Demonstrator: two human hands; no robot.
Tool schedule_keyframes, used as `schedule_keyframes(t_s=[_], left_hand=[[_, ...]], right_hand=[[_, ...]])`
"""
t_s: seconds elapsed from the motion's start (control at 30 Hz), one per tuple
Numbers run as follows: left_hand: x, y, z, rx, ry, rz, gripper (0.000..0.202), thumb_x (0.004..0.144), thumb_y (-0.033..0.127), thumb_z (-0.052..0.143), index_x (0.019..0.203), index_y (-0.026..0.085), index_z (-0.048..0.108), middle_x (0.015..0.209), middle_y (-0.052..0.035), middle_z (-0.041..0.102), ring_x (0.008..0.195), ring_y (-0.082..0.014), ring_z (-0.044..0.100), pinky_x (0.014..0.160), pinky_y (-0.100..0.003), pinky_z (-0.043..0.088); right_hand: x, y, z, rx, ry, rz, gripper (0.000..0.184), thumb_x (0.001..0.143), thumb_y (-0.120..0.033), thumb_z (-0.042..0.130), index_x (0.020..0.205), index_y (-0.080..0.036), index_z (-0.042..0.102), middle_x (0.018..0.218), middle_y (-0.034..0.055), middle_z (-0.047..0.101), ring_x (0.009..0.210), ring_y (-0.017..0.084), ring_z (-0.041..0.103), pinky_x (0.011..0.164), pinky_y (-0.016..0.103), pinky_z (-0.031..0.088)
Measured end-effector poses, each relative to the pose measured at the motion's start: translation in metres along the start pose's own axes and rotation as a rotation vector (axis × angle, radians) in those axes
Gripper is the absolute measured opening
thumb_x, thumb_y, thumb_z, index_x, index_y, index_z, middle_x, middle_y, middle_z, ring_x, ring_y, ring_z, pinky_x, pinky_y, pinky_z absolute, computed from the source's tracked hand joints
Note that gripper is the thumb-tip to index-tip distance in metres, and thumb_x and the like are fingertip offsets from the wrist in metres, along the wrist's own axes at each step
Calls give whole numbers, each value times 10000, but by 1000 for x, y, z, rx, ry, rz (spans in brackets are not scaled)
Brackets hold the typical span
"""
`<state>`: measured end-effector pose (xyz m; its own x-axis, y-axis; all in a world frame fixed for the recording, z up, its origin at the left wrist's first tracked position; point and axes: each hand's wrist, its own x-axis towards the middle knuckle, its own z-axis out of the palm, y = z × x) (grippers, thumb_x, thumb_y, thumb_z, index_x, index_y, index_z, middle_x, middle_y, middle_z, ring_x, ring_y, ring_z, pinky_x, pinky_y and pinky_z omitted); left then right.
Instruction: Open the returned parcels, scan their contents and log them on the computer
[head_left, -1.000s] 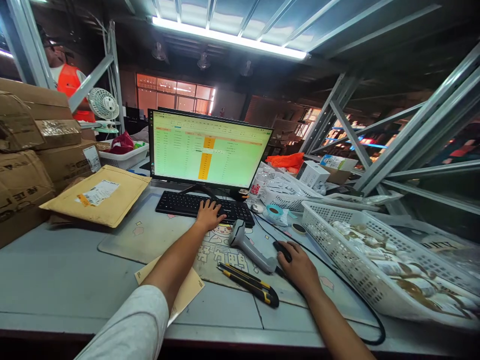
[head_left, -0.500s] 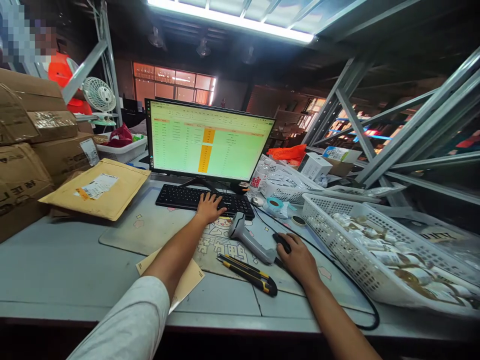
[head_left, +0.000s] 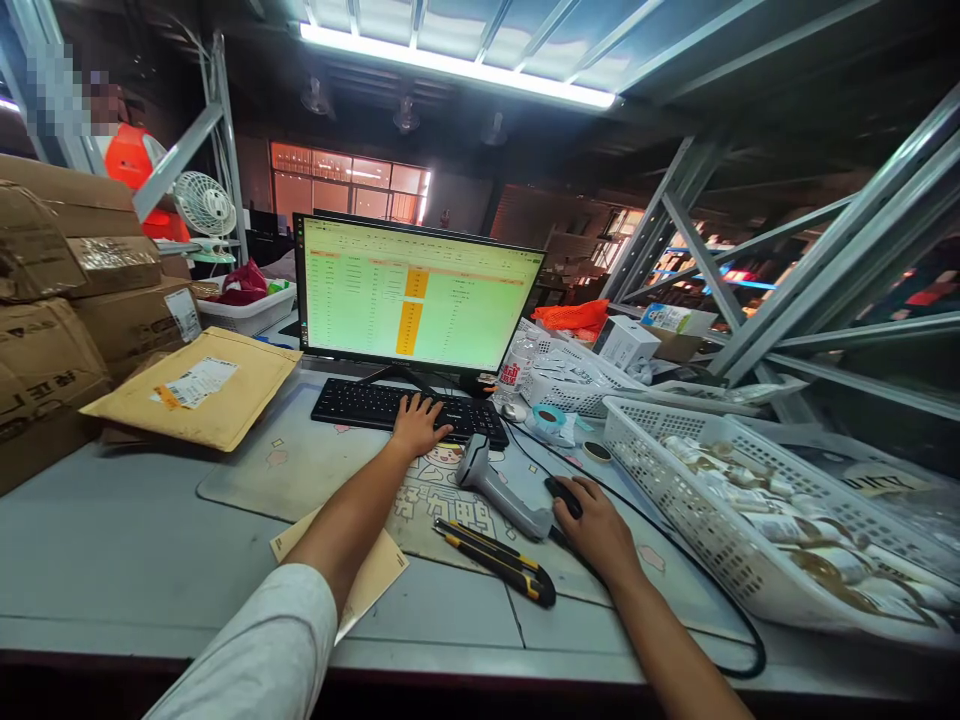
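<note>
My left hand (head_left: pixel 420 427) rests on the right half of a black keyboard (head_left: pixel 352 402), its fingers spread over the keys. A black computer mouse (head_left: pixel 564 494) lies under my right hand (head_left: pixel 598 525), which is wrapped over it on the desk mat (head_left: pixel 255 470). Between my hands a grey barcode scanner (head_left: pixel 504 497) lies on its side. Just in front of the scanner is a pair of black-and-yellow box cutters (head_left: pixel 499 565). Behind the keyboard stands a monitor (head_left: pixel 360 300) with a spreadsheet that has an orange column. Tan card (head_left: pixel 375 575) lies partly under my left forearm.
Left are a padded envelope (head_left: pixel 225 405) and stacked cardboard boxes (head_left: pixel 45 350). At right, a white basket (head_left: pixel 675 500) holds several labelled bottles or rolls. A cable (head_left: pixel 697 560) curves past my right hand. Blue tape (head_left: pixel 549 418) lies near a plastic bottle (head_left: pixel 517 365). Behind, a person wears an orange vest (head_left: pixel 129 158).
The view has tipped up slightly, so the desk sits lower in the picture. Both hands keep their places on the keyboard and mouse.
</note>
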<state>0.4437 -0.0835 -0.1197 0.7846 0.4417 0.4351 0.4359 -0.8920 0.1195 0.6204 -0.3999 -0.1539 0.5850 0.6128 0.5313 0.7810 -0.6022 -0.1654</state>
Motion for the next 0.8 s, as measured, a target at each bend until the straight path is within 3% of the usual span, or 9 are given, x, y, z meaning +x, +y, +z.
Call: schedule_keyframes(t_s=[0.23, 0.4, 0.5, 0.6, 0.7, 0.8], left_hand=[[-4, 3, -5, -26, 56, 13, 621, 1041, 596, 361, 1491, 209, 545, 1515, -118, 553, 1466, -339, 382, 1240, -549, 238], [4, 14, -43, -71, 167, 15, 473, 1072, 477, 400, 1387, 196, 615, 1432, -101, 622, 1387, -264, 477, 1186, -441, 347], [14, 27, -90, -209, 326, 11, 359, 1072, 373, 447, 1252, 173, 685, 1304, -102, 702, 1264, -241, 590, 1108, -402, 434], [6, 46, -156, -474, 604, 92, 259, 1042, 313, 519, 1088, 161, 723, 1111, -91, 767, 1082, -223, 693, 989, -381, 529], [-43, 54, -228, -664, 859, 297, 228, 1039, 345, 539, 1067, 202, 714, 986, -32, 772, 960, -176, 728, 899, -340, 580], [-116, 33, -280, -668, 1087, 272, 259, 1062, 362, 475, 1174, 271, 690, 974, -4, 751, 947, -175, 729, 876, -361, 606]], right_hand=[[-1, -2, -1, -3, 8, 2, 421, 945, -391, 493, 1282, -261, 710, 1364, 96, 632, 1172, 279, 644, 902, 402, 572], [-1, -3, -1, -9, -16, 15, 438, 957, -397, 463, 1302, -265, 698, 1390, 92, 617, 1190, 282, 642, 908, 401, 567], [0, -3, -2, -12, -16, 22, 439, 957, -395, 465, 1305, -259, 696, 1387, 94, 619, 1181, 287, 645, 895, 406, 573], [0, -4, -2, -9, -11, 28, 435, 955, -382, 472, 1304, -243, 693, 1373, 101, 626, 1181, 289, 638, 909, 411, 569], [0, -6, -4, -11, 2, 40, 418, 954, -363, 485, 1293, -239, 695, 1357, 107, 632, 1179, 284, 632, 935, 415, 555], [0, -10, -7, -13, 11, 54, 402, 961, -352, 486, 1286, -243, 697, 1356, 107, 629, 1168, 278, 632, 929, 408, 551]])
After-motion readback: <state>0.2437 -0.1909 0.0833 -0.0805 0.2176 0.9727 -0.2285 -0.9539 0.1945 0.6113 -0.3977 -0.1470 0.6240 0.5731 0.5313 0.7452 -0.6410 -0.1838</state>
